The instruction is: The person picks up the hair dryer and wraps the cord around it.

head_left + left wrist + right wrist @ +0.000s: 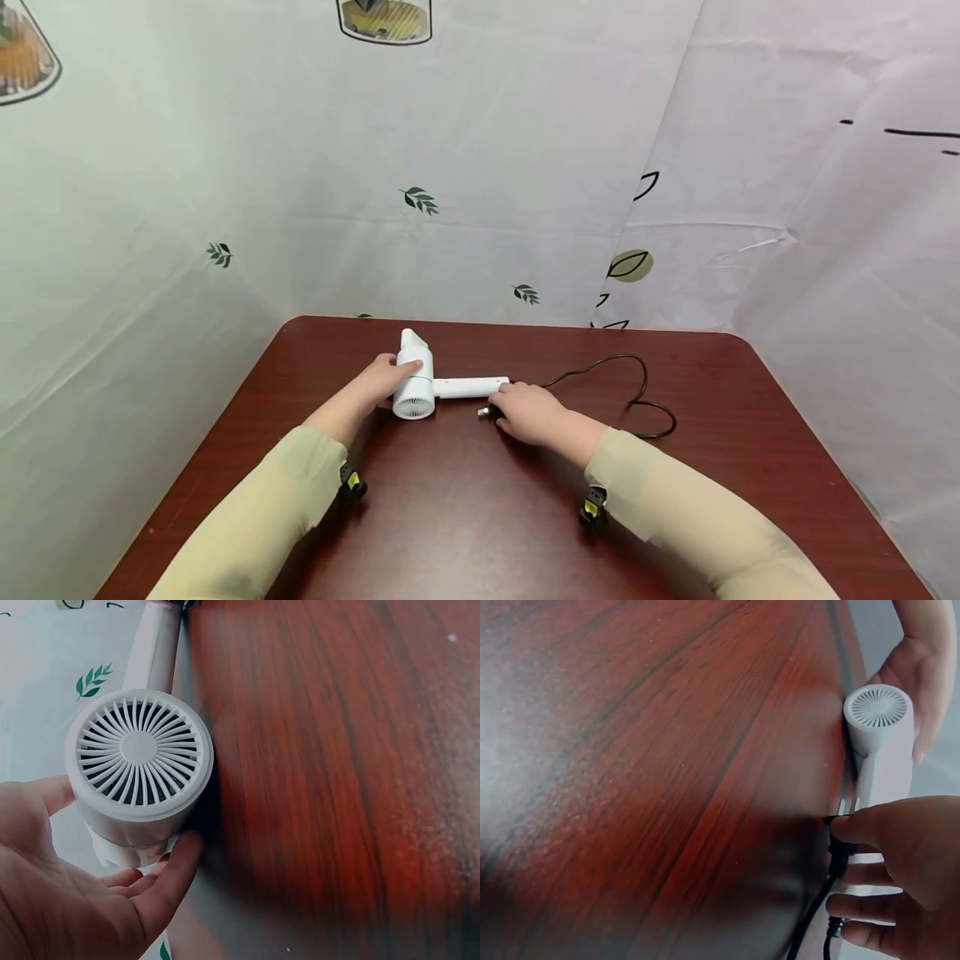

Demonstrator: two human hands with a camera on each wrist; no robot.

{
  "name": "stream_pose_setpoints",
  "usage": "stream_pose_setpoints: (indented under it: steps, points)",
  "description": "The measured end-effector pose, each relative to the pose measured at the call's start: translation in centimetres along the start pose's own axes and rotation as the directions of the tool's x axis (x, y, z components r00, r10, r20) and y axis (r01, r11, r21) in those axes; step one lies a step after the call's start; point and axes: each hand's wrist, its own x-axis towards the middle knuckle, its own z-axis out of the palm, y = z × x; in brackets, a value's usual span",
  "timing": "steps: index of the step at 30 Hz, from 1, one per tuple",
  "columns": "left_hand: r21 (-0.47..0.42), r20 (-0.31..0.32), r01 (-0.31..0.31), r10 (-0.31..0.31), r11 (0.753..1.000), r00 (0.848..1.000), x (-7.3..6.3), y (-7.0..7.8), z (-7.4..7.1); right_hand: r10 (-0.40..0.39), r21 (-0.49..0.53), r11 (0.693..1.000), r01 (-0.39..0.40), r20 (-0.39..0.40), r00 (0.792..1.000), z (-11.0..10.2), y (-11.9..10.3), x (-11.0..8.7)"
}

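A white hair dryer [415,379] lies on the table, its round slotted intake grille [139,748] facing the person and its handle [471,387] pointing right. My left hand [378,379] grips the dryer's barrel from the left, thumb on top and fingers curled beneath, as the left wrist view shows. At the handle's end, my right hand [531,412] pinches a black power plug [841,847] between thumb and fingers. The plug's metal prongs [483,412] stick out to the left, beside the handle.
From the right hand a black cord [637,392] loops over the right part of the dark red wooden table [465,517]. Behind the table's far edge hangs a pale sheet [480,167] with printed leaves, and similar sheets enclose both sides.
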Motion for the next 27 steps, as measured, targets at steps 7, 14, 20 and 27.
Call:
stream_pose_setpoints:
  steps: [7,14,20,27]
  points:
    - [0.036,-0.007,0.003,-0.003,0.999,1.0,0.0,0.6,0.0,-0.015,0.047,0.999,0.016,-0.022,1.0,0.3,-0.2,0.8]
    - [0.053,-0.006,-0.003,0.003,0.999,1.0,0.4,0.6,0.0,-0.019,0.028,0.999,0.019,-0.019,1.0,0.8,0.0,1.4]
    - [0.053,-0.008,0.001,0.0,0.999,1.0,0.7,0.7,0.0,-0.027,0.024,0.999,0.028,-0.04,0.999,0.7,-0.1,1.4]
    - [0.065,-0.019,0.013,-0.012,0.998,1.0,1.0,0.7,0.2,-0.043,0.001,0.999,0.043,-0.042,0.998,0.9,-0.3,1.3]
